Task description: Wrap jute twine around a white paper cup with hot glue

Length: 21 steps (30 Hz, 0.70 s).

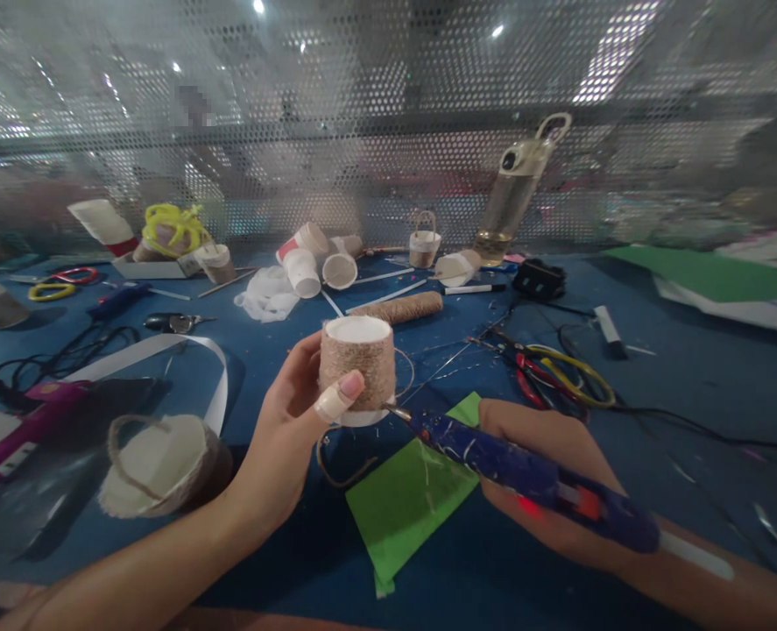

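My left hand (296, 421) is wrapped round a small paper cup (362, 364) covered in brown twine, its white inside facing up; the thumb, with a bandage on it, presses on the front. A loose end of twine (345, 482) hangs below the cup. In my right hand (546, 464) is a blue hot glue gun (526, 469), and its metal tip is at the cup's lower edge, where white paper shows. Beneath the cup and the gun lies a green sheet (414, 499) on the blue table.
A twine-handled basket (165, 460) and a purple glue gun (33, 425) lie left. Behind are paper cups (304, 272), a twine roll (405, 308) and a bottle (512, 197). Pliers and scissors (559, 372), cables and green paper (709, 276) are on the right. A perforated panel (375, 114) stands behind.
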Available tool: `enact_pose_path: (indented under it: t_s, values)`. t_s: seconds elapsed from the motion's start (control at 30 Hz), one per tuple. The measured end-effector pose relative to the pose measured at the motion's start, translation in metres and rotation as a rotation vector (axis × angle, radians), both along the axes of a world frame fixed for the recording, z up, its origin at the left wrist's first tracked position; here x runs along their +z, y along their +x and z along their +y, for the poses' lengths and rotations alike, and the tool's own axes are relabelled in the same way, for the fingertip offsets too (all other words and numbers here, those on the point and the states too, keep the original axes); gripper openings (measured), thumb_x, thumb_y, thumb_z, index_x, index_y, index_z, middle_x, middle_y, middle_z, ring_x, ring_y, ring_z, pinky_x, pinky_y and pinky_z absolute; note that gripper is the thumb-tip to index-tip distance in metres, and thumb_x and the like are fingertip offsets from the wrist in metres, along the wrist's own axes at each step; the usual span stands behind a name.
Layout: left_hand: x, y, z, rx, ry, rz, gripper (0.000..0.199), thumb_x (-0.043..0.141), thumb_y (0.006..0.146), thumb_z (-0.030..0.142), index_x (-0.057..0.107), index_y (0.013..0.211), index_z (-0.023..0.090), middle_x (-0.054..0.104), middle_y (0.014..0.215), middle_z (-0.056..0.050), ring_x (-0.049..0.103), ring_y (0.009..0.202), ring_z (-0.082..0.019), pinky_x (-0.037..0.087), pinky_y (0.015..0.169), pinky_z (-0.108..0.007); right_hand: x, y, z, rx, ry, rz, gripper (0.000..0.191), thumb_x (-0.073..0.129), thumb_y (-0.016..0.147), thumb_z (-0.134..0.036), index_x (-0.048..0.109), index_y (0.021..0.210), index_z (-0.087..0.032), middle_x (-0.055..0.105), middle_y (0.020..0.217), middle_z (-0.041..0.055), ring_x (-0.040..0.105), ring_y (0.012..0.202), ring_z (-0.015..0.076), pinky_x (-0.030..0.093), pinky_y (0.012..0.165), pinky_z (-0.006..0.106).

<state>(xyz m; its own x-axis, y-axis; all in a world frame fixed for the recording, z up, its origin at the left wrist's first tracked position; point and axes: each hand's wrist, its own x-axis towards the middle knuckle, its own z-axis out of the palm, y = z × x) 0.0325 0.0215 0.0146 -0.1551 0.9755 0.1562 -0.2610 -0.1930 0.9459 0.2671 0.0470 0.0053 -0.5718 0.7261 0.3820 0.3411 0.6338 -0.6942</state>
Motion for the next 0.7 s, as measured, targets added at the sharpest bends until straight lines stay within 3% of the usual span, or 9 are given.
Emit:
enact_pose_path:
  t_s: [0.33,0.57,0.7]
  values:
    - [-0.0015,-0.001,0.0022,0.035,0.001,-0.026,0.034,0.072,0.084,0.034,0.068,0.118,0.03,0.068,0.129,-0.003,0.062,0.118,-0.028,0.051,0.096,-0.038,0.0033,-0.0005,-0.0006,-0.082,0.02,-0.025,0.023,0.059,0.077,-0.017,0.041,0.064,-0.022,0.045,0.061,-0.0046,0.043,0.052,0.0104,0.03,0.05,0.026]
    - [-0.0015,-0.0006,0.0006,0.02,0.009,-0.011,0.033,0.071,0.085,0.032,0.068,0.118,0.029,0.069,0.126,-0.003,0.063,0.115,-0.027,0.052,0.094,-0.037,0.0029,-0.0005,-0.0017,-0.047,-0.01,-0.031,0.022,0.059,0.078,-0.02,0.041,0.065,-0.022,0.049,0.063,-0.0033,0.046,0.054,0.0113,0.032,0.05,0.027]
    - [-0.002,-0.0008,-0.0006,-0.012,-0.015,-0.028,0.034,0.07,0.087,0.03,0.067,0.12,0.03,0.069,0.126,-0.003,0.06,0.119,-0.026,0.049,0.099,-0.037,0.0021,0.0008,-0.0009,-0.008,0.05,-0.049,0.025,0.06,0.076,-0.016,0.038,0.067,-0.023,0.05,0.063,-0.0041,0.045,0.053,0.0105,0.033,0.049,0.026]
